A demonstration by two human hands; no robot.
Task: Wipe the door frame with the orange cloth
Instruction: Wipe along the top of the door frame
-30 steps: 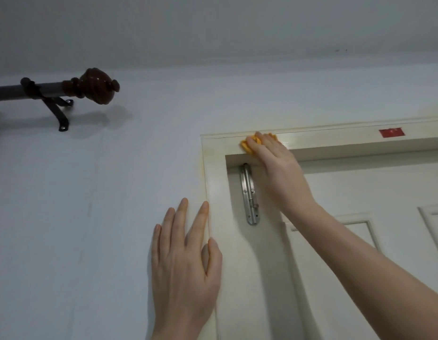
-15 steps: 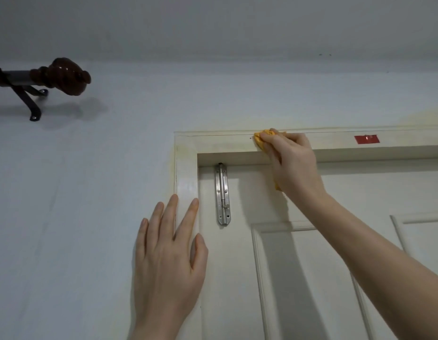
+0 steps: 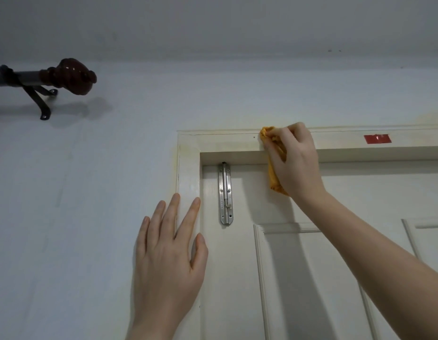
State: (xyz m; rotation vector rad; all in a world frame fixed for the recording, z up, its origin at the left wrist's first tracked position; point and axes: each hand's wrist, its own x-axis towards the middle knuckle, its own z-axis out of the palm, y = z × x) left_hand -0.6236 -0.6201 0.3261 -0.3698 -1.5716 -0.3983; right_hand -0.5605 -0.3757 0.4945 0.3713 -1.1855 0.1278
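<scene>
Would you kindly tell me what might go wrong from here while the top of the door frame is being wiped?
The orange cloth hangs loose below the right hand; on a leftward pass its tail might snag the metal bolt.
The red tape sits on the door frame to the hand's right; wiping over it might peel it.
The left hand lies flat across wall and frame and may leave marks.

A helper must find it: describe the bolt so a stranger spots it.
Find the white door, top left corner, just under the frame. The bolt stands upright there, between the left hand and the right hand with the cloth. It is the door's only metal piece; the tape on the frame is red.
</scene>
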